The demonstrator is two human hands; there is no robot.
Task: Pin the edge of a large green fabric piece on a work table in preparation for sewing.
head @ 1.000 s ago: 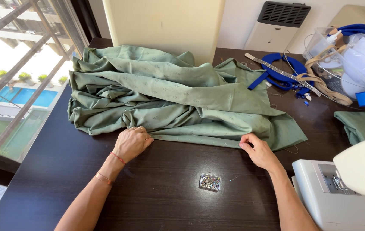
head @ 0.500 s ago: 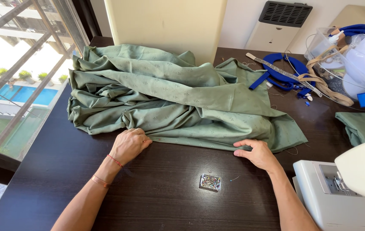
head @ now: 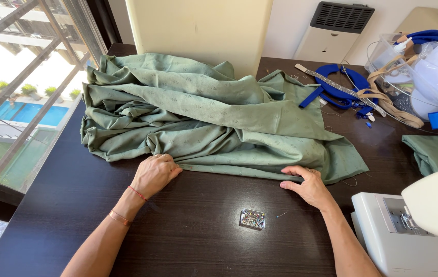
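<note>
Currently the large rumpled sage-green fabric sheet [head: 203, 118] lies heaped across the dark wooden counter [head: 188, 241], filling its middle toward twelve o'clock. Both hands press its near folded edge: the left hand [head: 153, 174] at nine o'clock with fingers curled onto the hem, the right hand [head: 306, 185] at three o'clock, fingers pinching the fold. That stretch looks straightened; the bulk remains bunched. At six o'clock sits a small clear box of pins [head: 252, 218], unopened, beside the white sewing machine [head: 414, 231].
</note>
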